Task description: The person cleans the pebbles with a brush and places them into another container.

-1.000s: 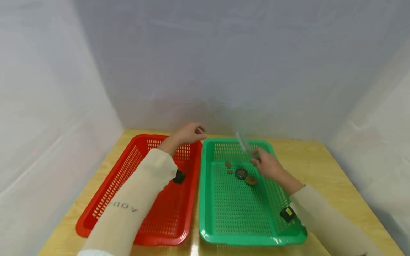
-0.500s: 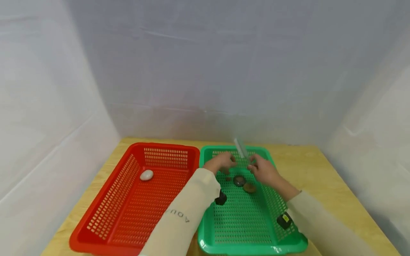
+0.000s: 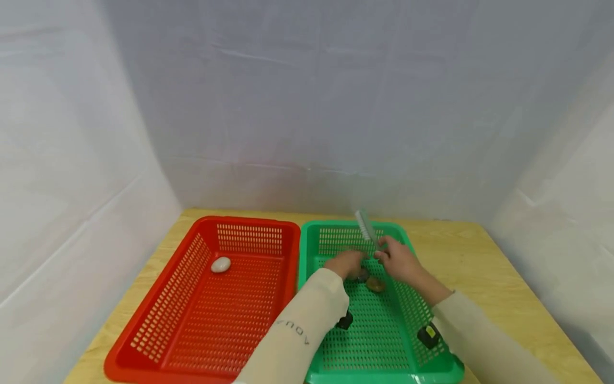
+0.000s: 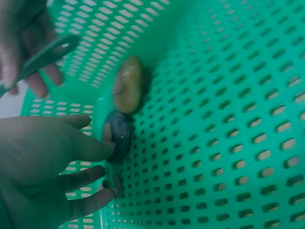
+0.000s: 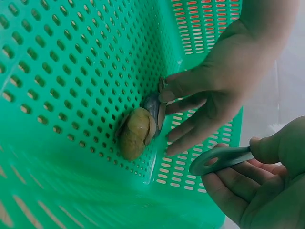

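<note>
My left hand reaches down inside the green basket. Its thumb touches a dark, smooth stone, while the other fingers spread beside it. Against the dark stone lies a yellowish-brown stone, seen in both wrist views. A small brownish piece shows near my left fingertips. My right hand holds a brush by its grey-green handle, thumb against fingers, with pale bristles pointing up and away. The handle's end has a hole, visible in the right wrist view.
A red basket stands directly left of the green one, with a white oval stone near its far left. Both rest on a wooden table. Pale sheeting encloses the back and sides.
My left hand has moved from above the red basket rightward and down to the dark stone. The white stone has come into view. My right hand keeps the brush in nearly the same place.
</note>
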### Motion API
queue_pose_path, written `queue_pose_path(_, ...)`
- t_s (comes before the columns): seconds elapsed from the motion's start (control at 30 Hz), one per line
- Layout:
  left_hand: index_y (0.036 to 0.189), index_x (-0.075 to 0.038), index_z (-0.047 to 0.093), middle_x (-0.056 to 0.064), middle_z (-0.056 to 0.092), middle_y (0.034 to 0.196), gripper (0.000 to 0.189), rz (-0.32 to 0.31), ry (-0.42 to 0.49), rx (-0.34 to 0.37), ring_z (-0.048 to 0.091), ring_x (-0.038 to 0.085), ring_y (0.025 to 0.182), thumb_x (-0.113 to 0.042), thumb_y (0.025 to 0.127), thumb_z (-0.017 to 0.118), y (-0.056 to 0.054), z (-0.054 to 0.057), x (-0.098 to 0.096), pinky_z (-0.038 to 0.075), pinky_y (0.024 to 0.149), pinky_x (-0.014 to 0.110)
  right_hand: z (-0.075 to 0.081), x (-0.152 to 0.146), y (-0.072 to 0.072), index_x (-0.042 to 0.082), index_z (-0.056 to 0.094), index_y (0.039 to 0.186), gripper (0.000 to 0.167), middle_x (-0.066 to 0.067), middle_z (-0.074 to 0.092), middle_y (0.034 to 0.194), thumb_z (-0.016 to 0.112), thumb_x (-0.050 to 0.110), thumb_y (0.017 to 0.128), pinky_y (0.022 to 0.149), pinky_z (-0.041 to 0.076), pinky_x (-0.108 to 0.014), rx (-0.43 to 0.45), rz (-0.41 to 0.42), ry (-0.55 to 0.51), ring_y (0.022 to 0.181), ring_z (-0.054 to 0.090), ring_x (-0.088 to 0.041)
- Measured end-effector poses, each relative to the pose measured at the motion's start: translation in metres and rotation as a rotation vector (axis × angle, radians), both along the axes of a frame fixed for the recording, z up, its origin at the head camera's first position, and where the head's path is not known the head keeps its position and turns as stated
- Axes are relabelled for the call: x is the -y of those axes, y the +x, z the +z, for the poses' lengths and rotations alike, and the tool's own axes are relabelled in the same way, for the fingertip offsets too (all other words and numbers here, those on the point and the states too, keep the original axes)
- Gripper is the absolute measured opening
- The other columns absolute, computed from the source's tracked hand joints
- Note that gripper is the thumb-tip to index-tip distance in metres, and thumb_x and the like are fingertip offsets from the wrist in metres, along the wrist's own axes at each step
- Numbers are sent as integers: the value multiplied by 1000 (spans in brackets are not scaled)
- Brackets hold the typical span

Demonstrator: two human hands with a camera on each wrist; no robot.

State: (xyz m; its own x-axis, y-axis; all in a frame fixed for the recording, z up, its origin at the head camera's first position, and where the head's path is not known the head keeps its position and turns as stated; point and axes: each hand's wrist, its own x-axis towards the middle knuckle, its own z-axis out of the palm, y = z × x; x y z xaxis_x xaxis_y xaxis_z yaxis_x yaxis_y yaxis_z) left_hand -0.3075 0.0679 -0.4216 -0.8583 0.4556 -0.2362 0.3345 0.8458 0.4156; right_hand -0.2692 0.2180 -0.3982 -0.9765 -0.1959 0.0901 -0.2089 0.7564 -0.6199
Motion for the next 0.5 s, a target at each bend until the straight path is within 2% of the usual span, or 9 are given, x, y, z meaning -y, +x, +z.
queue_pose_path(0.13, 139, -21, 55, -1, 56, 138, 43, -71, -76, -9, 52, 20, 124, -22, 97, 62, 5, -3, -3, 47, 100, 36, -3, 2, 2, -7, 51, 120, 24, -25, 67, 104, 53, 6, 100, 68, 57, -39, -7, 12, -7, 89, 67, -32)
queue_pose_path(0.23, 135, -20, 59, -2, 59, 133, 37, -98, -130, -20, 54, 19, 122, -22, 98, 61, 7, -4, -4, 46, 101, 38, -5, 3, 4, -6, 52, 120, 24, -24, 67, 104, 53, 7, 100, 70, 58, -40, -9, 11, -11, 90, 68, -32)
queue_pose_path(0.33, 132, -20, 62, -2, 60, 131, 34, -113, -189, -38, 54, 19, 122, -22, 98, 60, 11, -3, -5, 45, 102, 42, -6, 3, 5, -6, 51, 121, 24, -24, 67, 104, 52, 6, 100, 71, 58, -41, -5, 15, -12, 90, 68, -33)
queue_pose_path(0.5, 121, -14, 66, 5, 65, 122, 25, -121, -277, -90, 58, 23, 115, -20, 98, 59, 16, -1, -8, 44, 103, 50, -7, 3, 5, -6, 51, 121, 24, -23, 68, 103, 52, 6, 100, 69, 57, -39, 3, 8, -18, 89, 67, -32)
